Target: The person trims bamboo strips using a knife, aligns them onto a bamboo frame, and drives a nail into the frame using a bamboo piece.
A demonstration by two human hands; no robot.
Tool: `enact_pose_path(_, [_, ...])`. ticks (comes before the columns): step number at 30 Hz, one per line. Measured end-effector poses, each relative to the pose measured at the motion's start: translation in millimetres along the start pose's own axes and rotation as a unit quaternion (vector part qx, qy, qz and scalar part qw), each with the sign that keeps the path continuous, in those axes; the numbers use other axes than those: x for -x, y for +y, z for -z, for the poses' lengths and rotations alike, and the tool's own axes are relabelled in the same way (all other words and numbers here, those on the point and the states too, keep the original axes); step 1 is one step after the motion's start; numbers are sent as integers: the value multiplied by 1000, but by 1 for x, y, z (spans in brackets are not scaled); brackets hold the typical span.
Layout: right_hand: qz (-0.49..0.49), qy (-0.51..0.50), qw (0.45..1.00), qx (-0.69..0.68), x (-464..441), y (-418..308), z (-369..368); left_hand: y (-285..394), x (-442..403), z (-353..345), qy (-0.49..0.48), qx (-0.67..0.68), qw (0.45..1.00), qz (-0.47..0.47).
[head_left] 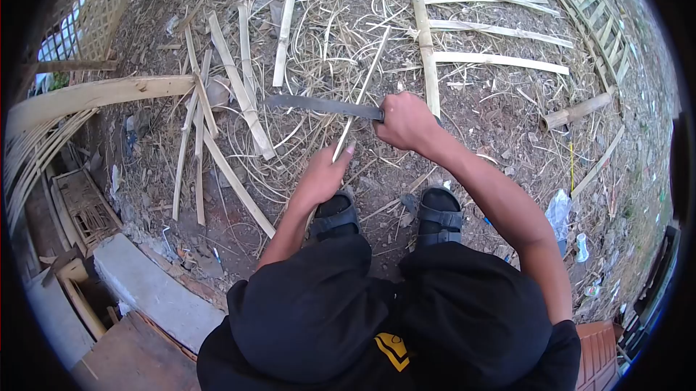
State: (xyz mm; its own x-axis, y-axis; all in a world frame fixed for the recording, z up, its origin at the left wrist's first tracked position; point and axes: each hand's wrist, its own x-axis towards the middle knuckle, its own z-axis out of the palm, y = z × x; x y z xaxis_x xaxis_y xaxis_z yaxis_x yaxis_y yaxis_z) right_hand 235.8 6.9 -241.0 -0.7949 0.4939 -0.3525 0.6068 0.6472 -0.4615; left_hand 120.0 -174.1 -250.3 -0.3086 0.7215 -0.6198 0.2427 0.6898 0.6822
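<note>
My right hand (407, 123) is wrapped round the handle of a long, dark-bladed knife (319, 105), which points to the left. A thin pale bamboo strip (371, 72) slants up and away from my left hand (324, 176), whose fingers are closed on its near end. The blade lies across the strip a little beyond my left fingers; whether it cuts in, I cannot tell. Most of the knife's handle is hidden by my right fist. Both hands are in front of my knees, above ground littered with shavings.
Split bamboo pieces (239, 86) lie to the left, near a propped plank (109, 97). Ahead right, several slats (500, 28) extend from a bamboo pole (423, 36). A bamboo tube (578, 111), a plastic bag (558, 213) and a concrete block (156, 293) are also around me.
</note>
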Motion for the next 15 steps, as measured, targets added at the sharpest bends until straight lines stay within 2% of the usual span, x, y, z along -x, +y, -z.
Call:
enact_pose_path(5, [-3,-13,999,42,-5,20,3,4,11,-3,-10,-9,1000,-11])
enact_pose_path(7, [-147,-2,989,21,-16,42,17,-9,19,-2,14,-13,999,40])
enact_pose_path(8, [-170,63,982,61,-21,75,34,-4,33,2,-5,-41,997,70])
enact_pose_path(9, [-262,108,959,28,-22,107,48,-15,46,1,0,-46,997,67])
enact_pose_path(11, [-382,204,901,-21,-10,187,83,-39,73,7,-47,31,994,90])
enact_pose_path(12, [-374,243,895,35,1,210,98,-42,76,12,-42,31,994,93])
enact_pose_path(13, [-352,274,892,71,15,204,110,-35,78,18,32,-13,994,102])
enact_pose_path(14, [-345,273,897,40,17,194,108,-32,82,21,101,-58,987,114])
enact_pose_path(15, [-334,272,903,11,16,179,107,-33,78,20,103,-53,986,118])
